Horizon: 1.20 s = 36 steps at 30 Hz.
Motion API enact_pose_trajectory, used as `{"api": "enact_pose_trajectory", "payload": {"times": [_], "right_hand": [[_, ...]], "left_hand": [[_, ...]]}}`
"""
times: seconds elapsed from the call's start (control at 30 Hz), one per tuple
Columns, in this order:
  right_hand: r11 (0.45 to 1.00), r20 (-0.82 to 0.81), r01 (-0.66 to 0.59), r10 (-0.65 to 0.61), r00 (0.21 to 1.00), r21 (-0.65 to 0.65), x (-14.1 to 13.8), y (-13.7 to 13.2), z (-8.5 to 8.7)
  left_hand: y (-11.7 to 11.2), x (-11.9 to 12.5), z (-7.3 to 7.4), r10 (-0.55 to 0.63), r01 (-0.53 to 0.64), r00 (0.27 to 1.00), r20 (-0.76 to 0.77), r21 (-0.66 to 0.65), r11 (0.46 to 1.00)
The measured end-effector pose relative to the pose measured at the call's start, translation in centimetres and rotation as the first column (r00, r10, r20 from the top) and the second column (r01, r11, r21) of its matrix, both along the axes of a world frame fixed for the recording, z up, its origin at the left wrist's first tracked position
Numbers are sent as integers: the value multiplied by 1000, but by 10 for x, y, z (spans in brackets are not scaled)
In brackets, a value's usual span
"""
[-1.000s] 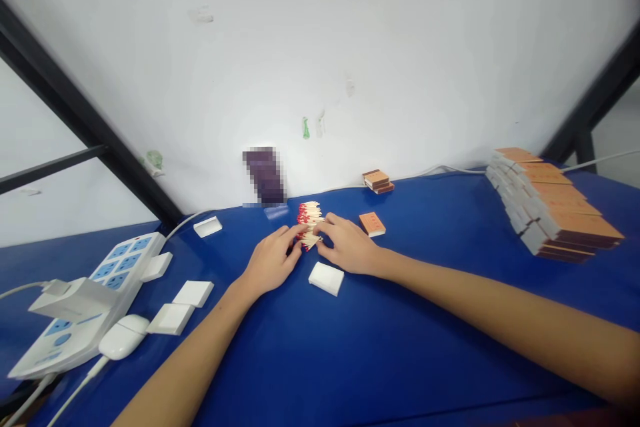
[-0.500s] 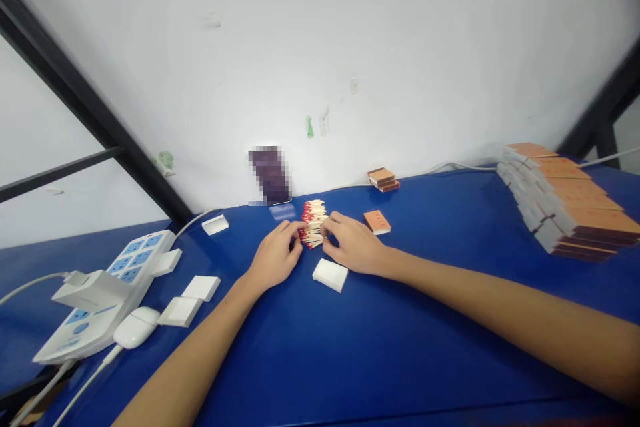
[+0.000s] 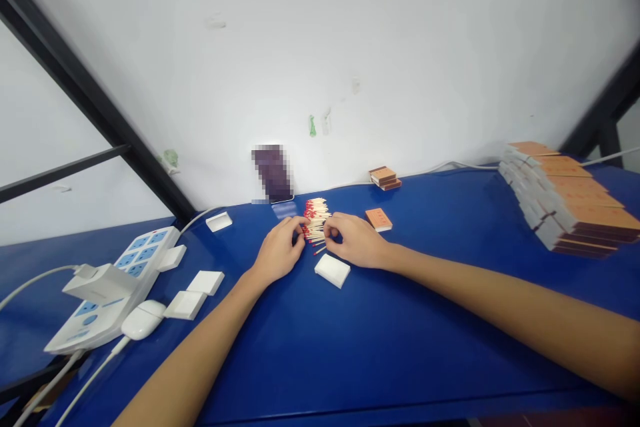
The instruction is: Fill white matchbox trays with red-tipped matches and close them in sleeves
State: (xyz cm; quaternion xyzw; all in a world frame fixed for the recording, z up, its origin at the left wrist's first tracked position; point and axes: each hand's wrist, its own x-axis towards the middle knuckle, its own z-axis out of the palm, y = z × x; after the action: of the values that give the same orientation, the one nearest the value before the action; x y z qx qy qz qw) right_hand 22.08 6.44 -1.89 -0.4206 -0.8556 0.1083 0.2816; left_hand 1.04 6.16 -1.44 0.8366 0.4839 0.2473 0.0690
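Note:
A pile of red-tipped matches (image 3: 315, 217) lies on the blue table (image 3: 380, 333) near the wall. My left hand (image 3: 278, 255) rests at the pile's left edge, fingers curled and pinching at the matches. My right hand (image 3: 353, 240) is at the pile's right edge, its fingers also curled onto the matches. Just in front of the two hands sits a white inner matchbox tray (image 3: 333, 270). An orange matchbox sleeve (image 3: 379, 219) lies right of my right hand.
A white power strip (image 3: 113, 283) with a plugged adapter and cables is at the left, with several white trays (image 3: 193, 293) beside it. A large stack of orange matchboxes (image 3: 565, 203) stands at the right. A small stack of matchboxes (image 3: 385, 177) and a dark upright object (image 3: 273, 173) are by the wall.
The view has drifted slightly. Both hands stay at the match pile, fingers working the matches; a few sticks now poke out at the pile's near edge.

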Motion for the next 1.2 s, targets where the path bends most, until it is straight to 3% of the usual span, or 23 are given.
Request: {"api": "enact_pose_trajectory", "payload": {"times": [0.17, 0.33, 0.57, 0.83, 1.0, 1.2], "right_hand": [[1000, -33, 0, -1, 999, -27, 0, -2, 3], [999, -20, 2, -3, 1000, -43, 2, -5, 4], [995, -20, -95, 95, 995, -21, 2, -4, 4], [996, 16, -86, 86, 996, 11, 2, -3, 2], [997, 3, -83, 83, 997, 7, 2, -3, 0], [991, -71, -121, 116, 991, -59, 4, 3, -2]], "left_hand": [[0, 0, 0, -43, 43, 998, 36, -7, 999], [1, 0, -2, 22, -21, 998, 57, -15, 1000], [1, 0, 0, 47, -47, 998, 40, 1, 999], [-13, 8, 8, -51, 57, 981, 188, -27, 998], [-32, 15, 18, -292, 292, 956, 4, -68, 954], [-39, 19, 25, -363, 358, 914, -184, -60, 932]]}}
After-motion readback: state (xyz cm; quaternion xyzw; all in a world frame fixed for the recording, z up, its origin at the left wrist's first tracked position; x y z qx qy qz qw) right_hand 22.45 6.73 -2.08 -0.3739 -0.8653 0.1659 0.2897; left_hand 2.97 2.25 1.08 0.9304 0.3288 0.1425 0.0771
